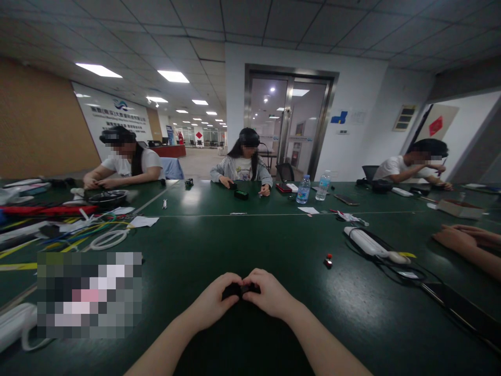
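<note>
1. Watching from afar through the head camera, I have both hands over the green table [195, 243], nearly meeting at the fingertips.
2. My left hand [216, 298] and right hand [273, 295] pinch a small dark piece [245, 289] between them, thumbs and forefingers closed on it.
3. Progress, as I judge it: the piece is in hand and being worked; whether it is one part or several, or finished, I cannot tell.
4. Lying loose to my right, a red-topped part [328, 260] is untouched, near the power strip [364, 242].
</note>
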Demonstrator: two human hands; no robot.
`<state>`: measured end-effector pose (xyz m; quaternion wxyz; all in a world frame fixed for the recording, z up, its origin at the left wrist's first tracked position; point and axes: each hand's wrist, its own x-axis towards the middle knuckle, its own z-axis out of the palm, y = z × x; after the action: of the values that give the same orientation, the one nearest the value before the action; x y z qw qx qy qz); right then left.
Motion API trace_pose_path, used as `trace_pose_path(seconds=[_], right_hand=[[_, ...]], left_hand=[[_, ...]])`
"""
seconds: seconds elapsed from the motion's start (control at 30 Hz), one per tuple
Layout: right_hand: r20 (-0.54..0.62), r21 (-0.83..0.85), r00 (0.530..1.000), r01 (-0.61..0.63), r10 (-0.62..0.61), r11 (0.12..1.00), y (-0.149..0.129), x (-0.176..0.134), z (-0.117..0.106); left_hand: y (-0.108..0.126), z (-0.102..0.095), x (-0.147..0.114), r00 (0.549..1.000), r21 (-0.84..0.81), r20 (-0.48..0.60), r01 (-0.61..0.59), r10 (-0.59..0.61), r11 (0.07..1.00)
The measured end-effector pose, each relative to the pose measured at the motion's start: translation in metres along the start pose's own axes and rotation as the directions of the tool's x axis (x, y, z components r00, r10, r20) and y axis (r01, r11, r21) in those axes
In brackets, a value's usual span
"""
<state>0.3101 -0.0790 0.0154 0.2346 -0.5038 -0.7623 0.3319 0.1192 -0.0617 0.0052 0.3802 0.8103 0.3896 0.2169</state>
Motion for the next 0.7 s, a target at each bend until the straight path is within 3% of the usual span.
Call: trace_pose_path(seconds=[0.2,0.33,0.4,0.5,0.6,0.63,0.7], right_hand=[[-0.003,-0.045,1.000,0.013,-0.013,0.999,0.003,0.002,0.002],[-0.026,0.013,0.999,-0.021,0.021,1.000,0.009,0.004,0.000],[-0.084,0.076,0.991,-0.094,0.100,0.993,0.016,0.005,-0.002],[-0.175,0.166,0.963,-0.175,0.203,0.970,0.028,0.009,-0.008],[-0.230,0.221,0.941,-0.197,0.247,0.955,0.038,0.011,-0.014],[-0.236,0.229,0.939,-0.196,0.250,0.953,0.040,0.011,-0.015],[-0.237,0.230,0.940,-0.190,0.244,0.954,0.042,0.011,-0.015]], left_hand=[[-0.007,0.005,0.003,0.999,0.041,0.016,-0.031,0.031,0.999],[-0.014,0.000,0.005,0.999,0.115,0.036,-0.037,0.033,0.993],[-0.024,-0.011,0.004,1.000,0.162,-0.006,-0.024,0.025,0.986],[-0.048,-0.034,0.001,0.987,0.215,-0.156,0.083,-0.050,0.973],[-0.076,-0.058,-0.004,0.912,0.232,-0.371,0.275,-0.176,0.933],[-0.084,-0.065,-0.006,0.867,0.239,-0.443,0.357,-0.226,0.903],[-0.094,-0.075,-0.011,0.726,0.218,-0.591,0.562,-0.351,0.798]])
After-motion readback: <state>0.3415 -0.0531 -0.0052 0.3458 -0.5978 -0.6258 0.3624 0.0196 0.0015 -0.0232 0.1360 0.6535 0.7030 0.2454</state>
